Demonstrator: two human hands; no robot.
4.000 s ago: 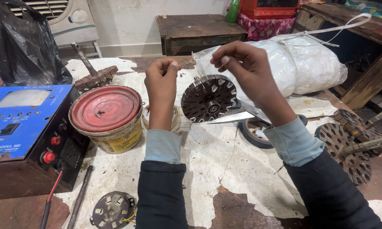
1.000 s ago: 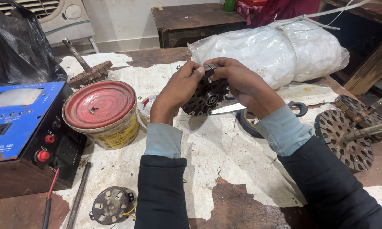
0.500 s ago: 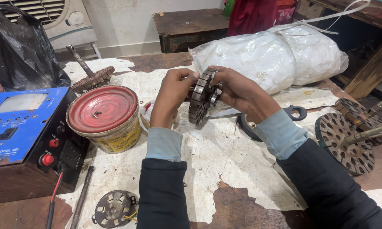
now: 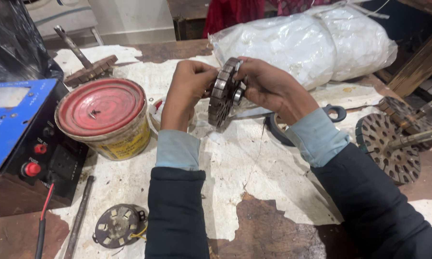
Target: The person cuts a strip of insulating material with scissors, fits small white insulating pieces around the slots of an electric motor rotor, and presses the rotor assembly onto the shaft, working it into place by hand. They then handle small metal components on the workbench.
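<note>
Left hand: closed on toothed stator disc, edge-on above paper-covered bench
Right hand: clamped on opposite face
Tip: probably hold rim firmly, keep clear of slots
Nearby: red-lidded tin

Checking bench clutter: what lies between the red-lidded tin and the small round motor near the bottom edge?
Head view: only bare, torn white paper between the tin and motor.

Just one view here, a head-worn cam looking down and forward over the tabletop from pretty close. Both forearms come in from the bottom edge, the left hand and right hand sit upper-middle, and the far edge with a white plastic-wrapped bundle runs along the top.
</note>
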